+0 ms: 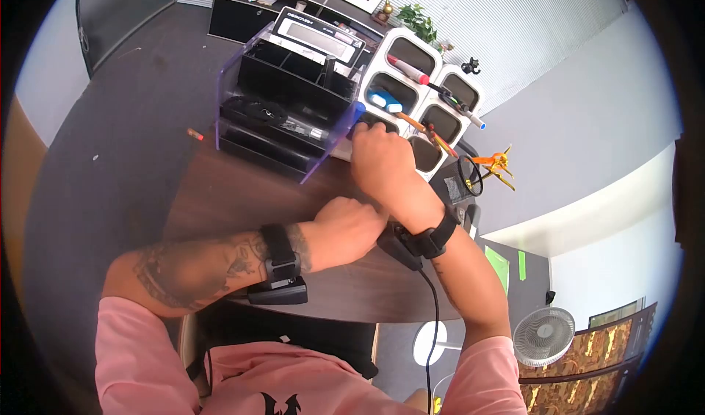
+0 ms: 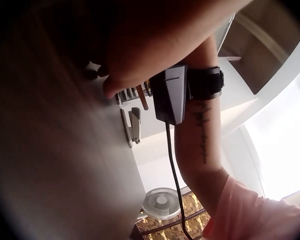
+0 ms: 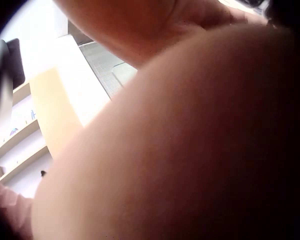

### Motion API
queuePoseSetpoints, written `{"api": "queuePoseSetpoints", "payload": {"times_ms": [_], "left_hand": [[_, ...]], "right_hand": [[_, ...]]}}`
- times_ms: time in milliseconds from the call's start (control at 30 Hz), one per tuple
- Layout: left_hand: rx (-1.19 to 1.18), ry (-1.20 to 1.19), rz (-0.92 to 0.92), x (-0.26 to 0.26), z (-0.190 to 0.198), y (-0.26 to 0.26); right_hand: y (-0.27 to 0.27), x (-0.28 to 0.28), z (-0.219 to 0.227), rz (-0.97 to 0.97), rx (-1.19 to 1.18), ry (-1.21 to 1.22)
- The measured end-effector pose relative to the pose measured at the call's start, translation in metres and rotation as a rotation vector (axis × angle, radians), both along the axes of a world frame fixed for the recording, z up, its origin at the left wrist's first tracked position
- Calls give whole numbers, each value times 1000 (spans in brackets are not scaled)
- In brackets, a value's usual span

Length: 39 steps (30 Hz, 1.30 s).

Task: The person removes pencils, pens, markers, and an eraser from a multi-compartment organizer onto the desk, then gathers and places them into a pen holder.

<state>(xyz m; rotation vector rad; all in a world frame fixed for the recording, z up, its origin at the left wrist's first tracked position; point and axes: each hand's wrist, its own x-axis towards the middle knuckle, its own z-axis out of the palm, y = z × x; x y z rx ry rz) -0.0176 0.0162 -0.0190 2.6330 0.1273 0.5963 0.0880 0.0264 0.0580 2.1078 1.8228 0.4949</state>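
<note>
In the head view the right hand (image 1: 383, 161) reaches over the table to the lower left cell of a white rack (image 1: 402, 88), beside the clear-sided black organizer (image 1: 294, 84). Its fingers bend there, and whatever lies under them is hidden. Below its wrist is the left hand (image 1: 345, 228), low over the wood table (image 1: 220, 202), knuckles up and fingertips hidden. A red-and-white marker (image 1: 406, 69), a blue-and-white item (image 1: 385, 100) and several pens lie across the rack cells. Both wrist views are mostly filled by skin, and neither shows clearly what the fingers touch.
A calculator-like device (image 1: 316, 37) stands behind the organizer. To the rack's right are a mesh cup (image 1: 459, 187) and an orange-and-gold figure (image 1: 496, 162). A black cable (image 1: 436, 319) hangs from the right wrist device. A small orange object (image 1: 195, 134) lies left of the organizer.
</note>
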Motion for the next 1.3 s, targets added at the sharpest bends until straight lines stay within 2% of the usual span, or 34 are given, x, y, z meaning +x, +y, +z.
{"api": "queuePoseSetpoints", "payload": {"times_ms": [33, 167, 233, 300, 367, 433, 500, 533, 600, 733, 833, 967, 1033, 1100, 1167, 1300], "left_hand": [[-2, -5, -2, -1, 3, 1], [40, 21, -20, -5, 11, 1], [33, 33, -23, -4, 9, 1], [129, 39, -18, 0, 3, 2], [154, 33, -38, -1, 4, 3], [175, 24, -45, 0, 5, 4], [303, 7, -22, 0, 3, 4], [294, 8, -15, 0, 2, 5], [316, -20, 19, 2, 1, 6], [336, -14, 25, 4, 2, 11], [324, -10, 6, 3, 4, 12], [309, 9, 0, 4, 4, 12], [338, -78, 1, 4, 4, 13], [346, -84, 16, 3, 5, 13], [356, -92, 34, 3, 6, 13], [340, -51, 36, 3, 11, 16]], "right_hand": [[1, 2, 3, -66, -63, 29], [-5, 9, 10, 7, -79, 103], [-8, 11, 10, -19, -81, 125], [-18, 13, 13, -43, -87, 148], [-43, 20, 25, 17, -33, 197], [-72, 35, 36, 172, 47, 371], [-99, 41, 46, 152, 112, 544], [-110, 45, 47, 156, 102, 545], [-127, 51, 46, -9, 121, 716], [-139, 65, 28, -35, 120, 768], [-140, 83, 0, 56, 170, 894], [-127, 90, -14, 114, 159, 880], [-117, 87, -17, 161, 115, 864], [-108, 83, -13, 132, 84, 870], [-100, 85, -13, 188, 106, 996], [-78, 76, 12, 210, 284, 923]]}}
